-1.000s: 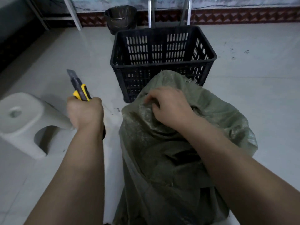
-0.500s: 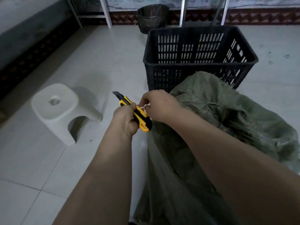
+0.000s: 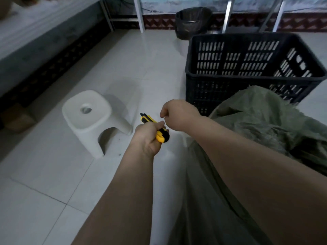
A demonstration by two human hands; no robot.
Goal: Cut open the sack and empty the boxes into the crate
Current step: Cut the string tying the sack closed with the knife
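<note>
A green woven sack [image 3: 256, 121] stands on the floor at the right, its crumpled top leaning against the black slotted crate [image 3: 219, 75] behind it. No boxes show. My left hand [image 3: 147, 138] is closed around a yellow and black utility knife [image 3: 161, 136], whose dark tip points away toward the stool. My right hand [image 3: 178, 114] hovers just above and right of the knife with its fingers curled and nothing visible in them. It is off the sack, left of its top edge. My right forearm crosses over the sack.
A white plastic stool [image 3: 88, 114] stands on the tiled floor left of my hands. A dark waste bin [image 3: 192, 22] and metal frame legs [image 3: 227, 16] sit behind the crate by the wall. A low ledge runs along the left side.
My right hand let go of the sack top and came over to the knife. My left hand carried the knife from the left toward the middle. The long exposed blade no longer shows.
</note>
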